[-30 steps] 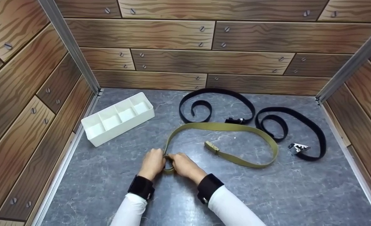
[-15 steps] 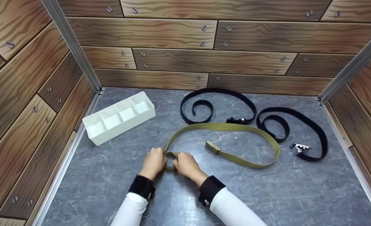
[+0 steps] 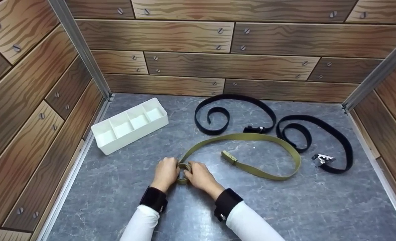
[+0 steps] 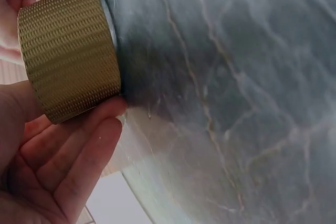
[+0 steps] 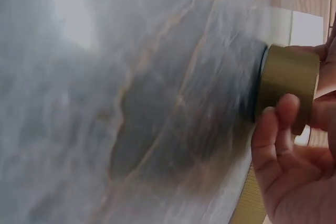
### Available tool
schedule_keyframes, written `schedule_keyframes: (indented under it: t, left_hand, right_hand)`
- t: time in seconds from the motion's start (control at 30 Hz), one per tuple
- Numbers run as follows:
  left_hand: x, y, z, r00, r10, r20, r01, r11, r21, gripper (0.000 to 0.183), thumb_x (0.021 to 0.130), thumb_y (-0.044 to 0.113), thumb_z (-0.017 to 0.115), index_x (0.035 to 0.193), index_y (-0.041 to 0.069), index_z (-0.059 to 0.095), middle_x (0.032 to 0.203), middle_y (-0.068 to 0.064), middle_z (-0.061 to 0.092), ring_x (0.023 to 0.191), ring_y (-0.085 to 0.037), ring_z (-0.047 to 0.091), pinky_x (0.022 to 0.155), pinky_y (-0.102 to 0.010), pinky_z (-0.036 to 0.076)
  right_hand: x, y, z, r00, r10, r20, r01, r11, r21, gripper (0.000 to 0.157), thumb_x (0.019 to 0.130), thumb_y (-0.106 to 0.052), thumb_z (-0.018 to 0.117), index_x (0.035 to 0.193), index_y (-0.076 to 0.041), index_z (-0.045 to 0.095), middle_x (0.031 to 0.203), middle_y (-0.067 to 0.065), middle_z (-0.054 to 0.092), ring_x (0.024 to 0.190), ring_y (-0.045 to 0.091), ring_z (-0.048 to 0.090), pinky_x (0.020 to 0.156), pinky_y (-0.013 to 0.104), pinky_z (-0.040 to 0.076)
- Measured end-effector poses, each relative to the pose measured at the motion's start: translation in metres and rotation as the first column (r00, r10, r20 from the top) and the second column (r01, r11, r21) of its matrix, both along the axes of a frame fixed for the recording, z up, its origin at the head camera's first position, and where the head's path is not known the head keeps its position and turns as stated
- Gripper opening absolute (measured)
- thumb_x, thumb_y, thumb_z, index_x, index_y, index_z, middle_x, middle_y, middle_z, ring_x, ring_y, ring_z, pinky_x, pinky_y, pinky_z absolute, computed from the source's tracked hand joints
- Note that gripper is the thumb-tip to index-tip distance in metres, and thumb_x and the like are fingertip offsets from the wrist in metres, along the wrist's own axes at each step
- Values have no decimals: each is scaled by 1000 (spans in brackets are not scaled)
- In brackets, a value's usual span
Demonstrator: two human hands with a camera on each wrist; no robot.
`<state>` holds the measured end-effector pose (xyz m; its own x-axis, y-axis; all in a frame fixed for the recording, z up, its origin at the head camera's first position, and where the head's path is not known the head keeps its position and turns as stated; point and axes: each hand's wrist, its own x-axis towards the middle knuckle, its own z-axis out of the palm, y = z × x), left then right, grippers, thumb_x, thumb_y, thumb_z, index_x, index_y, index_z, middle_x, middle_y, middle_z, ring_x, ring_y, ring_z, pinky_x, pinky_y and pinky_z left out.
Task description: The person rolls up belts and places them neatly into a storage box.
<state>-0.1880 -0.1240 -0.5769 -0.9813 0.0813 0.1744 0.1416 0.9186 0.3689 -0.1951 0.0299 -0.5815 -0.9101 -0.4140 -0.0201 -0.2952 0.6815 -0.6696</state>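
An olive webbing belt [image 3: 251, 136] lies on edge on the grey marbled surface, one end wound into a small round coil [image 4: 71, 56] between my hands. My left hand [image 3: 165, 174] grips the coil's left side, fingertips along its woven band in the left wrist view. From the other side my right hand [image 3: 202, 177] holds the coil, thumb reaching in at the top; the right wrist view shows its fingers [image 5: 286, 111] against the band. From the coil the strap sweeps back and right, then curves round to its olive buckle [image 3: 229, 156].
Behind the olive belt lies a loosely curled black belt [image 3: 241, 97] with a dark buckle. Another black belt [image 3: 346, 144], with a shiny silver buckle [image 3: 323, 159], lies at right. A white divided box [image 3: 134, 130] stands back left. Wood-patterned walls [image 3: 184, 63] enclose the surface.
My right hand shifts its grip around the coil, its fingers moving off and back onto the band. The coil shows rounder and clearer between the hands; the other belts and box stay in place.
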Motion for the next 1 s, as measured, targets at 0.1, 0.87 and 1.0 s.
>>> schedule_keyframes:
  t: [0.1, 0.87, 1.0]
  left_hand:
    - [0, 3, 0, 1000, 24, 3, -24, 1000, 15, 21, 76, 3, 69, 60, 8, 56, 68, -15, 65, 66, -39, 66, 56, -49, 51]
    - [0, 5, -2, 1000, 11, -3, -11, 1000, 12, 11, 75, 3, 68, 69, 10, 62, 71, -11, 67, 68, -37, 66, 57, -47, 50]
    - [1, 7, 1, 999, 27, 31, -28, 999, 30, 14, 74, 1, 67, 67, 11, 60, 72, -12, 67, 67, -37, 65, 56, -47, 49]
  right_hand:
    - [4, 1, 0, 998, -61, 18, 62, 997, -46, 13, 89, -14, 67, 94, -2, 65, 71, 0, 61, 55, 9, 58, 55, 27, 48]
    - [1, 7, 1, 996, -44, -82, 49, 997, 59, 28, 90, -11, 63, 113, 4, 68, 98, 14, 65, 86, 25, 65, 73, 34, 54]
    - [5, 8, 1, 992, -125, -19, 125, 992, -17, 12, 89, -10, 63, 87, -2, 71, 73, 5, 66, 61, 14, 65, 55, 29, 52]
